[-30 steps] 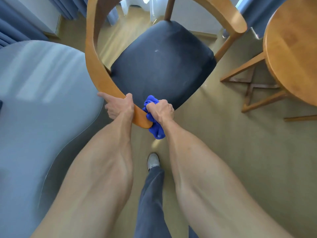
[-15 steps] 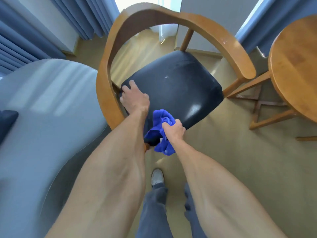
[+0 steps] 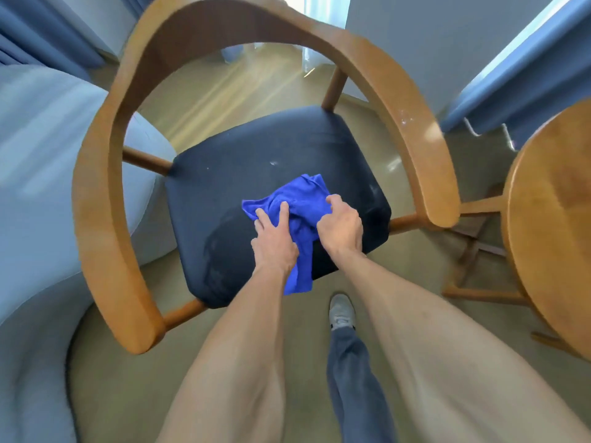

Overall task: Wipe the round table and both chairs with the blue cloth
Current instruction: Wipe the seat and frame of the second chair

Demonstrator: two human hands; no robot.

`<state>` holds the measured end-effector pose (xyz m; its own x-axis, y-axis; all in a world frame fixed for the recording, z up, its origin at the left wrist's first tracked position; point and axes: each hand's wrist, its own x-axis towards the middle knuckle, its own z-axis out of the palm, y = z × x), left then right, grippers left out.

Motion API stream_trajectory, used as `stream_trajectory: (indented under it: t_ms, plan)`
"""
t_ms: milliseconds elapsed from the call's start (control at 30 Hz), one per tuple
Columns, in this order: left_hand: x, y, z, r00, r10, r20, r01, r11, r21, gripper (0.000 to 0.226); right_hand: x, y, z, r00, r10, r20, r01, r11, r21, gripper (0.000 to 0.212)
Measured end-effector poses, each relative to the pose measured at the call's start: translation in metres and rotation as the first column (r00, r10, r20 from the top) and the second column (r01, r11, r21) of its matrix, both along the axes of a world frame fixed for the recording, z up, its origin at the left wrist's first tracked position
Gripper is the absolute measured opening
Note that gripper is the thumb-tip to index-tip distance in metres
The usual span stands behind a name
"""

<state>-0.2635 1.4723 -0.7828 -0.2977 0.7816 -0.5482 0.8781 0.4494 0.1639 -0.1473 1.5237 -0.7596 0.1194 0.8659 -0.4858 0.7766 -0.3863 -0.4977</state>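
Both of my hands are now over the seat of the chair (image 3: 224, 174), where half a second ago only the left one touched it and one second ago both were at the end of the wooden armrest (image 3: 105, 251). So I judge the wood frame is finished for now and the wiping of the dark seat cushion begins. The round table (image 3: 550, 219) stands at the right, apart from my hands. The blue cloth (image 3: 300, 199) has come from the air down on the front part of the seat, with one tail hanging over the front edge. My left hand (image 3: 275, 241) presses it with straight fingers (image 3: 283, 209). My right hand (image 3: 340, 225) grips the cloth with curled fingers.
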Motion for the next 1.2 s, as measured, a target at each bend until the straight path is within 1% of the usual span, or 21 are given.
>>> stream_trajectory:
  t_ms: [67, 133, 233, 367, 467, 567, 667, 733, 833, 967, 1067, 1133, 1200]
  plan:
    - [0.013, 0.008, -0.005, 0.998, 0.037, -0.051, -0.035, 0.999, 0.036, 0.090, 0.018, 0.012, -0.011, 0.991, 0.113, 0.075, -0.117, 0.992, 0.048, 0.049]
    - [0.018, 0.012, -0.010, 0.995, 0.029, -0.091, -0.022, 0.997, 0.076, 0.092, 0.031, 0.019, -0.027, 0.982, 0.144, 0.122, -0.152, 0.987, 0.053, 0.048]
    - [0.016, 0.018, -0.022, 0.990, 0.027, -0.137, -0.014, 0.995, 0.098, 0.090, 0.037, 0.028, -0.048, 0.989, 0.063, 0.136, -0.075, 0.994, 0.079, 0.053]
    - [0.016, 0.022, -0.026, 0.988, 0.076, -0.135, -0.063, 0.993, 0.095, 0.083, 0.031, 0.033, -0.064, 0.986, -0.087, 0.144, 0.066, 0.988, 0.141, 0.058]
    - [0.011, 0.026, -0.026, 0.990, 0.097, -0.103, -0.084, 0.988, 0.126, 0.070, 0.032, 0.035, -0.070, 0.968, -0.127, 0.218, 0.083, 0.976, 0.200, 0.061]
    - [0.002, 0.059, -0.024, 0.991, 0.116, -0.062, -0.102, 0.976, 0.195, 0.059, 0.040, 0.046, -0.077, 0.949, -0.151, 0.277, 0.104, 0.978, 0.179, 0.059]
    - [-0.006, 0.111, -0.021, 1.000, 0.031, 0.004, -0.031, 0.962, 0.271, 0.052, 0.045, 0.052, -0.087, 0.926, -0.221, 0.305, 0.184, 0.972, 0.147, 0.054]
    - [-0.006, 0.142, -0.020, 0.998, -0.027, 0.058, 0.009, 0.955, 0.295, 0.050, 0.042, 0.050, -0.094, 0.911, -0.267, 0.313, 0.225, 0.960, 0.164, 0.053]
    - [0.000, 0.172, -0.028, 0.995, -0.043, 0.095, 0.010, 0.948, 0.319, 0.052, 0.034, 0.052, -0.104, 0.887, -0.331, 0.323, 0.272, 0.938, 0.213, 0.051]
    - [0.012, 0.191, -0.045, 0.993, -0.109, 0.052, 0.080, 0.916, 0.394, 0.051, 0.021, 0.072, -0.111, 0.855, -0.418, 0.308, 0.349, 0.901, 0.257, 0.048]
    - [0.026, 0.219, -0.050, 0.979, -0.196, 0.055, 0.152, 0.883, 0.444, 0.051, 0.011, 0.089, -0.115, 0.830, -0.479, 0.285, 0.425, 0.875, 0.233, 0.046]
    - [0.039, 0.242, -0.054, 0.958, -0.288, 0.005, 0.258, 0.866, 0.429, 0.051, 0.007, 0.094, -0.118, 0.809, -0.504, 0.301, 0.450, 0.862, 0.235, 0.043]
    - [0.048, 0.261, -0.058, 0.919, -0.380, -0.106, 0.390, 0.837, 0.384, 0.050, 0.004, 0.092, -0.122, 0.801, -0.496, 0.336, 0.426, 0.866, 0.261, 0.044]
